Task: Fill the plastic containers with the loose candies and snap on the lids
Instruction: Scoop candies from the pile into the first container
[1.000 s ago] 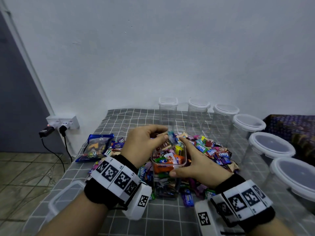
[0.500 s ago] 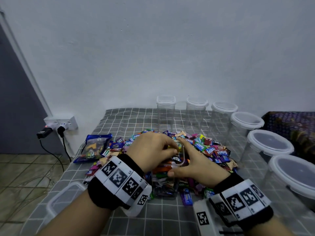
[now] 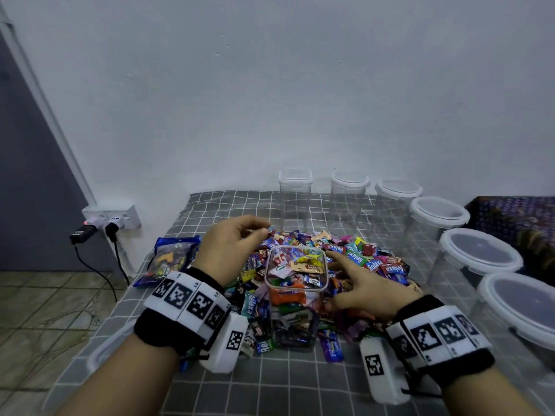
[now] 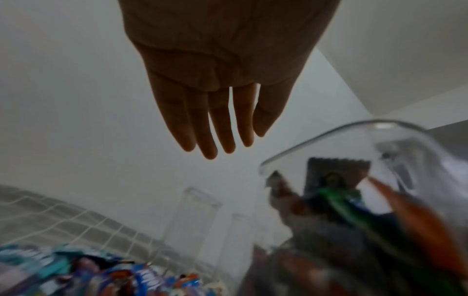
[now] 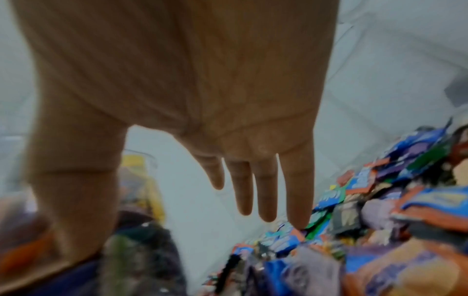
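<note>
Clear plastic jar (image 3: 295, 298) stands upright at the table's centre, lidless and filled to the rim with candies, amid the candy pile (image 3: 357, 259). At its 9 o'clock the left hand (image 3: 231, 247) hovers, holding nothing, fingers straight in the wrist view. At 3 o'clock the right hand (image 3: 365, 288) spreads wide over the pile, thumb beside the jar wall. Lidded jars (image 3: 477, 259) run from 12 to 4 o'clock on the checked cloth (image 3: 285, 385)

Candy-filled lidless container (image 3: 295, 283) amid loose candies (image 3: 363, 259), left hand (image 3: 232, 247) and right hand (image 3: 366, 288) flanking, fingers relaxed.
</note>
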The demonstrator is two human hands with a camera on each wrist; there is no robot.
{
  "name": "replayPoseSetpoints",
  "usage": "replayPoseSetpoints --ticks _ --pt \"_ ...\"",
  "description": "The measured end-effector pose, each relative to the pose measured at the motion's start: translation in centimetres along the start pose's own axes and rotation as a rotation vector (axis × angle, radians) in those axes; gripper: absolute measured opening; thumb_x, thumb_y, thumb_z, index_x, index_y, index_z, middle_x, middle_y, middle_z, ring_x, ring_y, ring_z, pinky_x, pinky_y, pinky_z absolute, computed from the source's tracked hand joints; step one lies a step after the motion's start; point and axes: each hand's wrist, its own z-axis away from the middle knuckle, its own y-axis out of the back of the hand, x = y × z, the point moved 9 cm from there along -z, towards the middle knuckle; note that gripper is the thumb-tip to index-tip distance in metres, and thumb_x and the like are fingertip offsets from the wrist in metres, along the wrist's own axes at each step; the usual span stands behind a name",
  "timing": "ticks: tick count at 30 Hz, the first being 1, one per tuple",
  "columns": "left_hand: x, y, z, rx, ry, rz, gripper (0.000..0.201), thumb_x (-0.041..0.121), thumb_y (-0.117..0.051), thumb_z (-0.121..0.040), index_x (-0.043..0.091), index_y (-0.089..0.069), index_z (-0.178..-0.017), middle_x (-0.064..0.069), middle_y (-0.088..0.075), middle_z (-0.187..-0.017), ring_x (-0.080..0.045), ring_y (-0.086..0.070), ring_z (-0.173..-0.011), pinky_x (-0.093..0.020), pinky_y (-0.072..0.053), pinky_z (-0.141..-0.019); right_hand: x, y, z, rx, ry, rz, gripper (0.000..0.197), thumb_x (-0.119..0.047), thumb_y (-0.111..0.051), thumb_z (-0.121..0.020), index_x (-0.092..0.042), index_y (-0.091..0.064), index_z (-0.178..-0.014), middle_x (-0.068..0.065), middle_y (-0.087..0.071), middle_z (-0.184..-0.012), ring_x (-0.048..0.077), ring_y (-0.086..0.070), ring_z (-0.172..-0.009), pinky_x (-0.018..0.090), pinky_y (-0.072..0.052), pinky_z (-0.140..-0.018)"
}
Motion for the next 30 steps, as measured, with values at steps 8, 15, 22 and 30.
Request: replayPoseSetpoints --ticks 8,15,22,30 --pt "-5.4 -1.6 -0.2 -0.106 0.147 -0.290 0.044 0.030 -0.067 -0.084 0.034 -0.055 -0.126 0.004 -0.058 -0.128 -0.017 -0.055 -0.114 -0.039 -0.046 -0.097 2.2 1.9 -1.4 0.160 -0.134 0.418 0.094 -0.035 -0.067 -0.082 -0.019 -0.006 -0.151 0.003 -0.016 -0.156 0.020 -0.021 -0.141 0.033 -0.025 -0.114" --pt "-9.2 -5.3 0.7 -0.496 0.269 -0.732 0.079 0.059 -0.065 -0.076 0.043 -0.027 -0.144 0.000 -0.014 -0.158 -0.025 -0.027 -0.140 -0.044 -0.034 -0.109 2.5 -0.7 -3.3 0.064 -0.152 0.598 0.099 -0.042 -0.070 -0.078 -0.029 -0.004 -0.151 -0.001 -0.014 -0.157 0.023 -0.029 -0.138 0.039 -0.035 -0.109" --pt "-9.4 -6.0 1.3 -0.525 0.243 -0.760 0.035 0.050 -0.063 -0.083 0.038 -0.062 -0.116 0.010 -0.065 -0.116 -0.013 -0.060 -0.104 -0.029 -0.050 -0.087 2.5 -1.5 -4.3 0.092 -0.147 0.795 0.066 -0.034 -0.064 -0.084 -0.021 -0.032 -0.140 0.005 -0.053 -0.131 0.025 -0.052 -0.119 0.040 -0.044 -0.100" --pt "-9.5 -5.7 1.0 -0.487 0.236 -0.856 0.026 0.046 -0.063 -0.085 0.041 -0.064 -0.110 0.008 -0.066 -0.112 -0.016 -0.059 -0.105 -0.028 -0.047 -0.081 1.5 -0.9 -4.1 0.171 -0.099 0.829 0.043 -0.022 -0.056 -0.090 -0.015 -0.043 -0.131 0.007 -0.060 -0.122 0.026 -0.056 -0.113 0.035 -0.047 -0.094"
